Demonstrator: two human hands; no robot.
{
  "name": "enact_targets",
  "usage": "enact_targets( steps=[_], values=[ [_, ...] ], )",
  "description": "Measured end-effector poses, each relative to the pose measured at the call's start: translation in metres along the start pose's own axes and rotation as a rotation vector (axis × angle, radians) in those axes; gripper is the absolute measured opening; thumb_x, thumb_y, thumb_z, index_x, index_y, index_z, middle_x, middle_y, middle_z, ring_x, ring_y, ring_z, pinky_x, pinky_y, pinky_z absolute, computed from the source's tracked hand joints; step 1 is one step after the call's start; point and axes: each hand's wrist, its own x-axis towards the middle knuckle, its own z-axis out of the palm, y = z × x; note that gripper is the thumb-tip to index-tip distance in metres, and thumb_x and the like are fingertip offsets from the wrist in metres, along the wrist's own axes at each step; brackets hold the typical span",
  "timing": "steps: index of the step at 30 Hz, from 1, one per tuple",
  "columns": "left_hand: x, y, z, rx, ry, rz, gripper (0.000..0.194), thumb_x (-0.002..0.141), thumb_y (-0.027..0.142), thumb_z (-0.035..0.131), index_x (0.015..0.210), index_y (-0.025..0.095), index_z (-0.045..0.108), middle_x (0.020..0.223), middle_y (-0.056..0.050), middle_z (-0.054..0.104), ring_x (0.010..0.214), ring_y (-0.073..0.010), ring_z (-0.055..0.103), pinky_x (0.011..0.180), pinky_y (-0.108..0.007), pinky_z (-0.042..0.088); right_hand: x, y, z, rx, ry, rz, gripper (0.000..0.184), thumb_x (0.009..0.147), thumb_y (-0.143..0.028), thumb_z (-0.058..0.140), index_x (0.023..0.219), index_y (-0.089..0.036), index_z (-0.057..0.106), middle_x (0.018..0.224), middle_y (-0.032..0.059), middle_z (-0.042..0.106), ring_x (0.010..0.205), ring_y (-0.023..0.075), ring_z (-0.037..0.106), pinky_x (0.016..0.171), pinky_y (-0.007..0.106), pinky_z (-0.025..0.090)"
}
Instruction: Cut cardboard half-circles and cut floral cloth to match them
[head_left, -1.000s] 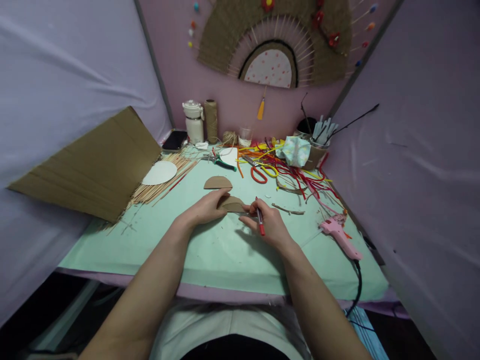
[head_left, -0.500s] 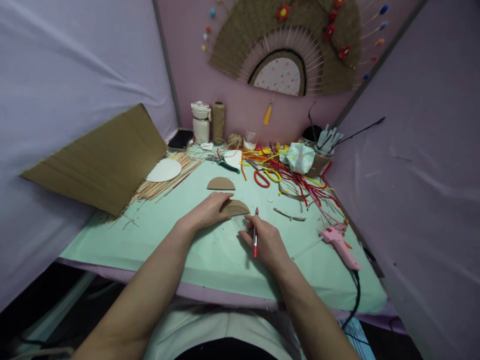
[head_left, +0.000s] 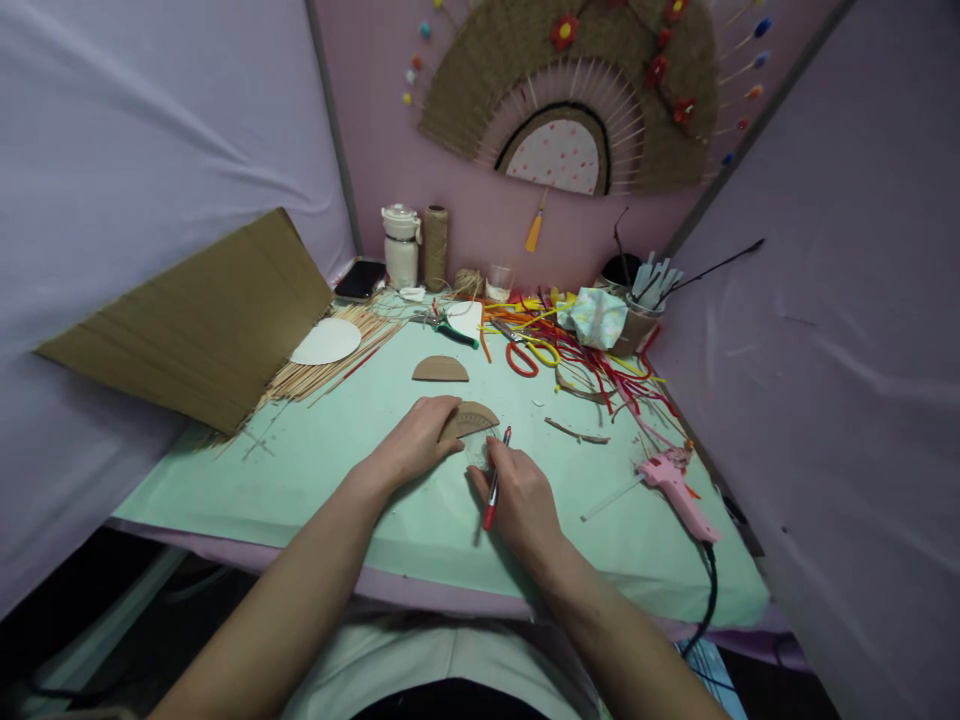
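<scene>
My left hand (head_left: 420, 435) grips the left end of a small cardboard half-disc (head_left: 475, 414), thumb in front and fingers behind. A clear protractor (head_left: 478, 450) overlaps the lower edge of that piece, its curved scale showing over the cardboard. With thumb and fingertips my right hand (head_left: 521, 500) pinches the protractor's right side. The same hand carries a red-ended pen (head_left: 494, 485) slantwise across its fingers, and the pen's tip points up and away from the cardboard. A second cardboard half-disc (head_left: 441, 369) lies flat just beyond my left hand.
A pink glue gun (head_left: 682, 498) lies at the right, its cord over the front edge. Scissors (head_left: 523, 360), pliers (head_left: 457, 334) and red and yellow pipe cleaners (head_left: 592, 365) lie farther back. A large cardboard sheet (head_left: 195, 320) leans over thin sticks (head_left: 337, 365) at the left.
The protractor has shifted and turned against the cardboard half-disc, now showing more below it. My right hand has moved slightly left and the pen has tilted. My left hand stays on the cardboard.
</scene>
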Motion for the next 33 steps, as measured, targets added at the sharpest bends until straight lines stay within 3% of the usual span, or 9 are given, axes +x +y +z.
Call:
enact_targets(
  steps=[7,16,23,33],
  values=[
    [-0.015,0.005,0.004,0.023,-0.003,0.097,0.035,0.085,0.023,0.059,0.119,0.017,0.061,0.129,-0.012,0.059,0.124,-0.0273,0.050,0.106,-0.044,0.040,-0.001,-0.002,0.000,-0.008,0.013,-0.006,0.025,0.095,-0.030,0.046,0.109,-0.012,0.056,0.079,0.0081,0.062,0.073,0.0208,0.055,0.067,0.030,0.043],
    [-0.014,0.006,0.004,0.037,-0.028,0.094,0.035,0.087,0.023,0.055,0.121,0.018,0.061,0.130,-0.012,0.059,0.125,-0.0267,0.050,0.107,-0.046,0.040,0.002,-0.005,-0.003,-0.124,-0.015,-0.024,0.028,0.096,-0.036,0.046,0.106,-0.013,0.058,0.075,0.0077,0.063,0.073,0.0223,0.055,0.065,0.032,0.035],
    [-0.014,0.007,0.005,0.057,-0.027,0.112,0.032,0.087,0.020,0.055,0.119,0.018,0.061,0.133,-0.011,0.056,0.125,-0.0249,0.049,0.108,-0.042,0.039,0.003,-0.009,-0.008,-0.138,-0.023,-0.021,0.021,0.092,-0.038,0.055,0.083,-0.019,0.057,0.074,0.0074,0.064,0.077,0.0240,0.050,0.064,0.034,0.028],
    [-0.014,0.006,0.007,0.073,-0.017,0.101,0.031,0.088,0.021,0.055,0.117,0.015,0.062,0.128,-0.013,0.058,0.121,-0.0256,0.051,0.105,-0.043,0.042,0.003,-0.010,-0.007,-0.144,-0.013,-0.014,0.022,0.092,-0.040,0.055,0.085,-0.019,0.057,0.072,0.0066,0.064,0.075,0.0237,0.050,0.063,0.035,0.026]
  ],
)
